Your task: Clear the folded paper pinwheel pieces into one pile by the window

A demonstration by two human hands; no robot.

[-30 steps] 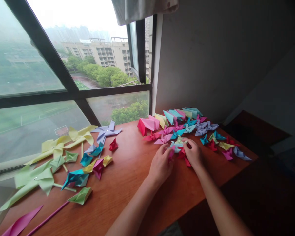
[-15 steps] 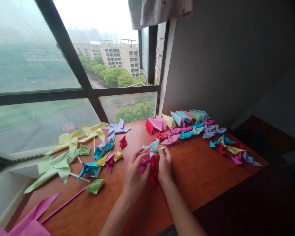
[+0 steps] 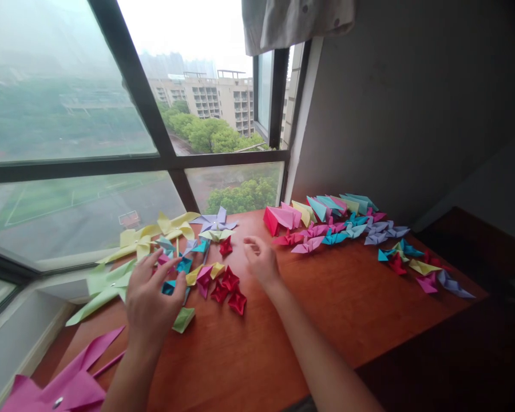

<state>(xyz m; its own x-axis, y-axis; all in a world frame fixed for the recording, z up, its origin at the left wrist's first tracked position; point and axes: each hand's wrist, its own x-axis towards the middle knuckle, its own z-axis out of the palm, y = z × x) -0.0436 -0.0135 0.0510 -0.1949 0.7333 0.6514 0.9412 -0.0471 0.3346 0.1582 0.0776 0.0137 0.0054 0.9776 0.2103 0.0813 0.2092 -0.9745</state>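
Red paper: three small folded red pieces (image 3: pixel 229 279) lie bunched on the wooden table (image 3: pixel 326 320), right between our two hands, and a lone red piece (image 3: pixel 225 246) sits just behind them, nearer the window (image 3: pixel 68 114).
Left hand: our left hand (image 3: pixel 152 306) is spread wide, its fingers (image 3: pixel 159 273) fanned out and gripping nothing. It is over the teal and pink pieces (image 3: pixel 171 283), and we cannot tell whether the tips press on them.
Right hand: our right hand (image 3: pixel 261 263) hangs just right of the red trio, fingers loosely curled and apart, empty.
Green piece: a folded green piece (image 3: pixel 183 319) rests on the wood just beside our left thumb.
Pinwheels: along the window edge we have a yellow pinwheel (image 3: pixel 171 226), a lilac pinwheel (image 3: pixel 214 219) and a pale green pinwheel (image 3: pixel 105 283). A pink pinwheel (image 3: pixel 64 383) lies at the near left corner.
Far row: a long row of folded pieces (image 3: pixel 326 220) in pink, teal, yellow and lilac runs along the wall, well apart from both hands.
Right end: a smaller scatter of pieces (image 3: pixel 412 260) lies near the table's right edge.
Up top: a pale cloth (image 3: pixel 296 20) hangs above the window frame.
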